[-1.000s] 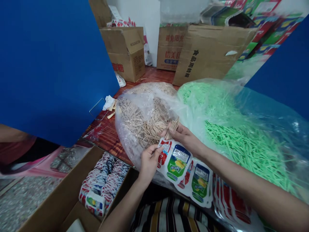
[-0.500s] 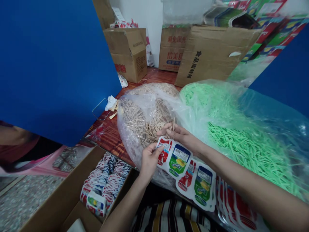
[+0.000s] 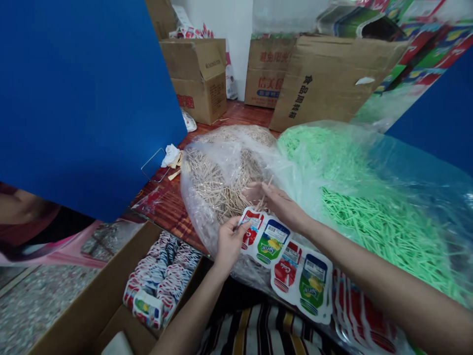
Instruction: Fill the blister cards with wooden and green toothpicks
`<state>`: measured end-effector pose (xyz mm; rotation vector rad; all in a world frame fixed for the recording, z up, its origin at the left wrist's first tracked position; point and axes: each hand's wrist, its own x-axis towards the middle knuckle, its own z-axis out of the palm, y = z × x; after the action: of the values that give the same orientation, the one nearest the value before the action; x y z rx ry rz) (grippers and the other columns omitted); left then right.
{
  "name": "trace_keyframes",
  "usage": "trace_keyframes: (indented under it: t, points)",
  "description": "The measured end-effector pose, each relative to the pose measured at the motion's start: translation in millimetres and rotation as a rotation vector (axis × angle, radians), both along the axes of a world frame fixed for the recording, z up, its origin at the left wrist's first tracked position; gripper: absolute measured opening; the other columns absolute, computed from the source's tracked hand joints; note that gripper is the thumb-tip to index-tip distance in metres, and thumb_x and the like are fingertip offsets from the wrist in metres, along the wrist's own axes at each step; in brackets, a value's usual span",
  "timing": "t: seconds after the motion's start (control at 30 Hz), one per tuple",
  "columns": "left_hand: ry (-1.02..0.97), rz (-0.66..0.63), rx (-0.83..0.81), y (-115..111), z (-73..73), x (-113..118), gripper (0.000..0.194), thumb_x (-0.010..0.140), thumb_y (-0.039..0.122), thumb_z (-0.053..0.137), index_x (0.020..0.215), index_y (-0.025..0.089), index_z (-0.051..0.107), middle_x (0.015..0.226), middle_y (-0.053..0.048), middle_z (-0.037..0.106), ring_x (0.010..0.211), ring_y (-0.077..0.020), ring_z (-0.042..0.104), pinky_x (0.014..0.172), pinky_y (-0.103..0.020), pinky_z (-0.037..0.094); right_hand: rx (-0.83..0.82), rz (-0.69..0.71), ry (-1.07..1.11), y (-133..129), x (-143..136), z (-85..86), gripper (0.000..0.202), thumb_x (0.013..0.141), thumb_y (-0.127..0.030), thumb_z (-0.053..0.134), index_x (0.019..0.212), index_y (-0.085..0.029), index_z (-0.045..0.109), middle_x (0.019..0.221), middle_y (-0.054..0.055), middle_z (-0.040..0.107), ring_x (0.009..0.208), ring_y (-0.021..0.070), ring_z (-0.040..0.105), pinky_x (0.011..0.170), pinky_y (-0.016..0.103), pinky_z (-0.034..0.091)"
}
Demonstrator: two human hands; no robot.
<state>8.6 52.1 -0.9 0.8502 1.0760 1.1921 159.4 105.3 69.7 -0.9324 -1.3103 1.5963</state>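
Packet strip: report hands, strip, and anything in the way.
Left hand pinching end of packet strip. Right hand open at tan sticks. Clear bag partly covers them.

Blue panel (image 3: 84,98) at left, cardboard boxes (image 3: 332,81) (printed) behind; crumpled white scrap (image 3: 170,156), bent wire (image 3: 151,159)

We note speckled flooring (image 3: 44,296) left of the left hand (image 3: 229,241), a blue panel (image 3: 81,98) forward-left of it and, beyond the right hand (image 3: 283,204), a reddish-brown tabletop (image 3: 251,113) and pale wall (image 3: 237,34).
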Motion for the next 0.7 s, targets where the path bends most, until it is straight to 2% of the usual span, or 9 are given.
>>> trace_keyframes:
  t: [0.1,0.2,0.4,0.5,0.6,0.63,0.7]
  points:
    - [-0.02,-0.007,-0.005,-1,0.2,0,0.029,0.069,0.039,0.071,0.083,0.013,0.067,0.07,-0.002,0.069,0.06,-0.0143,0.062,0.057,-0.024,0.049,0.072,0.061,-0.166,-2,3,-0.7,0.043,0.09,-0.05,0.044,0.12,-0.023,0.059,0.114,0.005,0.064,0.104,0.0181,0.059,0.091,0.034,0.046]
    - [-0.032,-0.013,-0.02,-1,1.8,-1,0.029,0.069,0.038,0.072,0.084,0.013,0.066,0.068,-0.003,0.069,0.059,-0.015,0.063,0.056,-0.024,0.049,0.063,0.134,-0.261,-4,6,-1.2,0.043,0.088,-0.05,0.048,0.118,-0.023,0.062,0.109,0.005,0.066,0.099,0.0184,0.061,0.091,0.035,0.046]
    - [-0.031,-0.002,-0.001,-2,5.5,-1,0.028,0.069,0.037,0.071,0.084,0.013,0.067,0.069,-0.002,0.069,0.059,-0.0146,0.062,0.057,-0.025,0.049,-0.022,0.127,-0.195,-6,10,5.5,0.042,0.086,-0.05,0.051,0.108,-0.019,0.068,0.1,0.007,0.069,0.091,0.0182,0.063,0.083,0.032,0.049]
    - [-0.014,-0.032,0.017,-4,6.9,0,0.025,0.068,0.033,0.072,0.083,0.013,0.068,0.071,-0.002,0.07,0.06,-0.0143,0.062,0.058,-0.025,0.049,0.014,0.13,-0.198,-7,7,11.0,0.039,0.084,-0.05,0.054,0.094,-0.018,0.071,0.103,0.007,0.069,0.089,0.0173,0.063,0.081,0.03,0.05]
    - [-0.01,-0.053,0.026,-6,7.0,-1,0.023,0.069,0.032,0.072,0.082,0.014,0.067,0.071,-0.001,0.07,0.061,-0.0136,0.061,0.059,-0.024,0.049,0.093,0.199,-0.326,-9,4,14.5,0.034,0.081,-0.048,0.059,0.083,-0.017,0.073,0.094,0.005,0.07,0.087,0.0182,0.063,0.079,0.03,0.051]
    - [-0.012,-0.052,0.026,-6,6.6,-1,0.022,0.069,0.031,0.072,0.082,0.014,0.067,0.072,-0.001,0.07,0.061,-0.0135,0.061,0.059,-0.024,0.049,0.102,0.217,-0.353,-10,3,15.5,0.032,0.08,-0.046,0.06,0.088,-0.018,0.072,0.092,0.005,0.07,0.085,0.0182,0.064,0.077,0.031,0.051]
    - [-0.029,-0.049,0.016,-7,5.8,-2,0.023,0.07,0.032,0.072,0.083,0.014,0.067,0.073,-0.002,0.07,0.061,-0.0136,0.062,0.06,-0.024,0.049,0.118,0.196,-0.337,-12,4,17.1,0.038,0.08,-0.042,0.061,0.112,-0.022,0.065,0.099,0.004,0.069,0.086,0.0178,0.064,0.076,0.032,0.053]
